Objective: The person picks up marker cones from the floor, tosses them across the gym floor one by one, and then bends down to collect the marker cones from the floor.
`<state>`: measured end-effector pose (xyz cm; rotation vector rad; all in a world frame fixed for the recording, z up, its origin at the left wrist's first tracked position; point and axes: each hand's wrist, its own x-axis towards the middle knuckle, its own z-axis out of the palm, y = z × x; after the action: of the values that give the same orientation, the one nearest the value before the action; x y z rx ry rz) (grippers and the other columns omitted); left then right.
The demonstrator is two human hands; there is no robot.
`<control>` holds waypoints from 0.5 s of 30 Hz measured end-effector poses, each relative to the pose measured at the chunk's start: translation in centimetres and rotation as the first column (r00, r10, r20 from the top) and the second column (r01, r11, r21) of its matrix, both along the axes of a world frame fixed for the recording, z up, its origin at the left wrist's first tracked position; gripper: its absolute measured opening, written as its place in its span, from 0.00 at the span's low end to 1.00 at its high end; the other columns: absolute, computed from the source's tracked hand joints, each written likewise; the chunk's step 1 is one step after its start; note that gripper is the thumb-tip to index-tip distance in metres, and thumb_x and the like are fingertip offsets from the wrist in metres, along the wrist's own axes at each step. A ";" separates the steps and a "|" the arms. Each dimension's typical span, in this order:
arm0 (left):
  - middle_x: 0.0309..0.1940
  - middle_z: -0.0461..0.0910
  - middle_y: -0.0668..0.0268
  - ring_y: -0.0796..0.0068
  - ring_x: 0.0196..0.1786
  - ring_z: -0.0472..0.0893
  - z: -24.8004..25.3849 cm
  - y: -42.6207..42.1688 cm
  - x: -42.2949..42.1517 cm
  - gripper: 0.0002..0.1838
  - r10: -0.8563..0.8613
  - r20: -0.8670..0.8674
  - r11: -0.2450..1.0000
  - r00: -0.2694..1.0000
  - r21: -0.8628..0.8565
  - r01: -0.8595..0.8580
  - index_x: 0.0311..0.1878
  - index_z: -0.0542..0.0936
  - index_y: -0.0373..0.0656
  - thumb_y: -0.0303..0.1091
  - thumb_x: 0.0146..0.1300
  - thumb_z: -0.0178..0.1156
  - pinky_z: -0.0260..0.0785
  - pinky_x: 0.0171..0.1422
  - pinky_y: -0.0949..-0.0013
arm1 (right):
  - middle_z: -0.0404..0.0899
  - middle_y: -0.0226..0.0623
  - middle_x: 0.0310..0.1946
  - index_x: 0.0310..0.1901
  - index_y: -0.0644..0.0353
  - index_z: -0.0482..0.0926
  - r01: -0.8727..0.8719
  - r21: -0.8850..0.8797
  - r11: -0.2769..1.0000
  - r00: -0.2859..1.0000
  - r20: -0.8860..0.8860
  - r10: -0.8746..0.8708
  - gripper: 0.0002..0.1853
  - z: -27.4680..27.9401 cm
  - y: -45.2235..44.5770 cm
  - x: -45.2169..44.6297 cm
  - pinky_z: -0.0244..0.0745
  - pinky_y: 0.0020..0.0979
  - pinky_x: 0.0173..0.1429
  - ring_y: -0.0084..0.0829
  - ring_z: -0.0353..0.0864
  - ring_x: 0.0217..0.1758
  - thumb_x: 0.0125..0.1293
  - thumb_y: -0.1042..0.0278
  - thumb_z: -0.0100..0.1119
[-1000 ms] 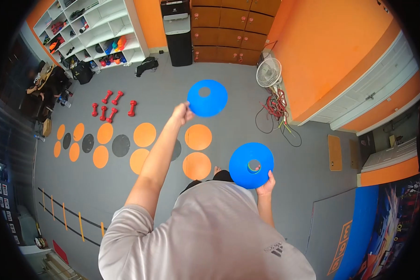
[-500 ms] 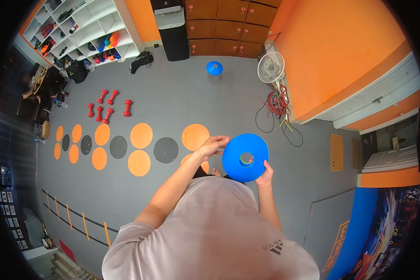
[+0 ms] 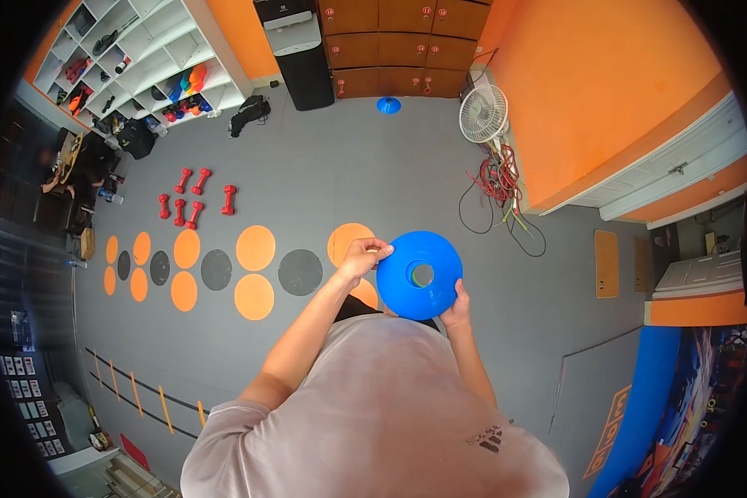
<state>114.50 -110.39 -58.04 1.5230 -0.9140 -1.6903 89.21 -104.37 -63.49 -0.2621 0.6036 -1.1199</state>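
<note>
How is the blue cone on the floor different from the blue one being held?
The held cone is in the left hand and right hand; the floor cone sits near brown lockers. The held cone shows some green inside its hole; the floor cone shows only blue. Both are blue outside.

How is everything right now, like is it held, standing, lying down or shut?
Near blue disc: held at its rim by left hand and right hand
Far blue cone: standing on floor
Red dumbbells: lying down
Fan: upright; can't tell if spinning
Cables: tangled
Lockers: shut
</note>
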 end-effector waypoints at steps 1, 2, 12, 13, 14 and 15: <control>0.31 0.80 0.70 0.79 0.36 0.77 -0.3 0.1 0.1 0.10 -0.004 -0.032 1.000 0.999 0.020 0.005 0.39 0.81 0.42 0.39 0.63 0.65 0.70 0.44 0.71 | 0.68 0.43 0.64 0.68 0.60 0.61 -0.005 -0.015 1.000 1.000 0.016 0.006 0.43 0.0 0.1 -0.2 0.68 0.48 0.66 0.42 0.69 0.65 0.58 0.40 0.63; 0.32 0.80 0.70 0.79 0.36 0.76 -0.6 0.1 0.1 0.09 -0.006 -0.064 0.999 0.998 0.038 0.009 0.39 0.81 0.43 0.39 0.63 0.64 0.70 0.45 0.70 | 0.67 0.43 0.64 0.68 0.60 0.61 -0.012 -0.032 0.999 0.999 0.031 0.013 0.45 -0.1 0.1 -0.3 0.68 0.48 0.66 0.42 0.68 0.65 0.57 0.39 0.64; 0.30 0.79 0.73 0.83 0.36 0.75 -0.6 0.2 -0.4 0.08 0.067 -0.143 0.997 0.987 -0.025 -0.071 0.39 0.80 0.46 0.38 0.71 0.55 0.69 0.46 0.74 | 0.66 0.44 0.66 0.68 0.60 0.60 -0.034 -0.010 0.999 0.997 0.075 0.034 0.40 -1.4 1.1 -1.9 0.63 0.51 0.70 0.45 0.66 0.68 0.61 0.44 0.61; 0.30 0.78 0.73 0.83 0.35 0.75 -0.4 0.0 -0.3 0.10 0.065 -0.174 0.998 0.983 -0.017 -0.069 0.39 0.80 0.46 0.39 0.71 0.53 0.69 0.45 0.74 | 0.65 0.44 0.66 0.68 0.60 0.60 -0.029 0.003 1.000 0.997 0.078 0.028 0.39 -1.4 1.3 -2.1 0.62 0.51 0.70 0.45 0.66 0.68 0.63 0.46 0.60; 0.29 0.78 0.73 0.83 0.34 0.74 -0.2 -0.1 0.0 0.11 0.064 -0.204 0.998 0.977 -0.010 -0.067 0.39 0.79 0.46 0.40 0.72 0.52 0.69 0.44 0.74 | 0.65 0.44 0.66 0.69 0.60 0.60 -0.025 0.015 1.000 0.996 0.081 0.023 0.38 -1.5 1.5 -2.3 0.61 0.51 0.70 0.45 0.65 0.68 0.64 0.47 0.59; 0.28 0.78 0.73 0.84 0.33 0.74 0.1 -0.1 0.2 0.12 0.064 -0.234 0.998 0.970 0.000 -0.066 0.39 0.79 0.45 0.41 0.73 0.50 0.70 0.43 0.74 | 0.67 0.44 0.65 0.68 0.61 0.61 -0.001 0.032 0.999 0.996 0.090 -0.002 0.36 -1.6 1.7 -2.4 0.62 0.51 0.70 0.45 0.67 0.67 0.65 0.48 0.58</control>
<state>114.69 -110.53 -57.90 1.2993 -0.7381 -1.7713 86.77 -102.65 -65.06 -0.1832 0.5412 -1.1155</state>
